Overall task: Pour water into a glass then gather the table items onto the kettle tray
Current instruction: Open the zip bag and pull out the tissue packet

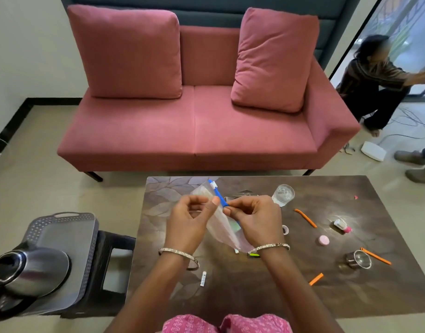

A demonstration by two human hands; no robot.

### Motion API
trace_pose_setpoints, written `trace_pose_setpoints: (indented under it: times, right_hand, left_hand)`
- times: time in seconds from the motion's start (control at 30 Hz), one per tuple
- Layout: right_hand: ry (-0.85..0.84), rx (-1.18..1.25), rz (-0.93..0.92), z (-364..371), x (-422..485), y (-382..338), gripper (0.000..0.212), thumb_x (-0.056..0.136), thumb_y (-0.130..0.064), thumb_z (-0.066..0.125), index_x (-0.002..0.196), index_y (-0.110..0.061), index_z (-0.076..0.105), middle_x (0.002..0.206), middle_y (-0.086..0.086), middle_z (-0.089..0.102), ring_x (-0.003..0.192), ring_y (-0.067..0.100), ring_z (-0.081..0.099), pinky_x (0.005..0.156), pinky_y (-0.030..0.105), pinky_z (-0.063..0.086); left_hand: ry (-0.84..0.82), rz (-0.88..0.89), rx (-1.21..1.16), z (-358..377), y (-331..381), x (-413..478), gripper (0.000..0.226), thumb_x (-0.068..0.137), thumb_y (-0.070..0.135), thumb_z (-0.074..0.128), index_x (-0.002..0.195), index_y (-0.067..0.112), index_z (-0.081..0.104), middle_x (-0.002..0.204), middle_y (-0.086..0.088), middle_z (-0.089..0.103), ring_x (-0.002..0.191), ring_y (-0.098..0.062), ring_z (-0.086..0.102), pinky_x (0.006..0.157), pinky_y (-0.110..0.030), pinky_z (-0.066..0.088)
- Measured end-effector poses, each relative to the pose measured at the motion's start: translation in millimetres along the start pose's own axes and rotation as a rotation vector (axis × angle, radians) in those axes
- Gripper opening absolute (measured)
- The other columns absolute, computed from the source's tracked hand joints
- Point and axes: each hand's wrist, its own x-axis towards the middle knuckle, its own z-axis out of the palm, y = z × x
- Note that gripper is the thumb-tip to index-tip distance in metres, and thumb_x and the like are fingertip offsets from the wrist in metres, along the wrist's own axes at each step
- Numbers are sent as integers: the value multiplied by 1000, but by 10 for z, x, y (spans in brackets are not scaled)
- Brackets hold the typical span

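Both hands are up over the desk (pixel 266 296) centre, working a clear plastic pouch (pixel 222 224) w/ a blue toothbrush (pixel 217 192). Left hand (pixel 190 219) pinches the pouch's upper edge btwn thumb and curled fingers; right hand (pixel 253 218) is closed on the brush handle's lower end at the pouch mouth. Brush long axis runs diagonal: white-tipped head points up-left, away from the person; handle end comes down-right into the right hand. Pouch hangs slanted from the hands, lower end toward the right wrist; something green shows thru it. Glass (pixel 283 194) w/ water stands upright just right of the right hand, apart from it. Scattered on the desk's right half: orange strips (pixel 305 218), a small tube w/ pink cap (pixel 342 225), a round pink lid (pixel 323 240), a steel cup (pixel 359 259) lying on its side, mouth toward the camera. A small white sachet (pixel 203 279) lies near the left forearm. Kettle tray (pixel 64 239) sits on a black stool (pixel 110 265) left of the desk, kettle (pixel 26 277) on its near end. Pink sofa (pixel 194 104) beyond the desk.
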Motion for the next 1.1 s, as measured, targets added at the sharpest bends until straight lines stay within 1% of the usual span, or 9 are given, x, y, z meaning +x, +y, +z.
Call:
trace_pose_setpoints:
  times: [0.07,0.13,0.23,0.33,0.47,0.63,0.73,0.93,1.1]
  right_hand:
    - [-25,78,47,34,18,5,14,71,-13,86,72,-25,79,67,-10,75,67,5,71,68,30,58]
    - [-59,184,95,69,14,-5,8,70,-16,87,72,-19,80,68,-1,76,69,15,74,70,38,60]
    - [-103,299,157,94,5,-8,9,69,-14,87,74,-15,80,70,3,76,69,19,74,61,29,57]
    - [-170,377,225,67,19,-3,12,70,-13,87,80,-13,80,75,5,77,73,19,75,60,21,53]
    - [-232,456,294,15,58,-1,14,69,-12,87,82,-11,80,79,9,77,73,18,73,62,23,54]
    - [-259,572,315,-62,60,10,18,70,-5,85,86,-2,78,83,18,76,79,29,75,70,31,61]
    - [-269,613,336,-117,62,36,16,71,-3,83,87,-1,78,85,18,76,78,27,75,70,30,60]
    - [-247,479,271,-204,-9,124,17,75,-4,81,91,-4,77,84,13,77,82,26,75,72,31,60]
    - [-79,55,4,-213,-90,99,16,73,-10,78,87,-18,77,71,-4,75,68,7,73,71,30,62]
  left_hand:
    - [-100,-100,-75,52,-6,12,26,77,37,76,88,14,70,85,-8,74,83,-22,72,79,-42,59]
    - [-138,-155,-149,81,5,28,20,81,29,74,86,10,72,80,-10,74,80,-21,72,77,-42,60]
    - [-169,-176,-212,67,26,64,15,86,21,70,84,6,74,72,-9,73,74,-20,71,69,-33,60]
    - [-199,-250,-274,53,66,75,17,90,19,65,90,4,74,82,-14,75,79,-24,73,63,-26,59]
    - [-235,-338,-367,55,94,52,21,93,21,61,96,3,72,90,-17,75,84,-25,73,68,-27,61]
    - [-264,-365,-479,81,109,27,23,94,18,57,97,-1,70,83,-14,74,74,-17,73,64,-26,59]
    - [-274,-356,-484,103,96,9,22,95,16,56,100,-1,70,85,-14,75,76,-18,73,65,-27,60]
    - [-272,-330,-425,196,75,-49,19,93,5,56,106,-4,67,89,-16,74,76,-20,73,64,-27,60]
    - [-283,-320,-411,289,76,-111,18,93,2,55,105,-2,69,97,-22,72,83,-22,71,71,-29,61]
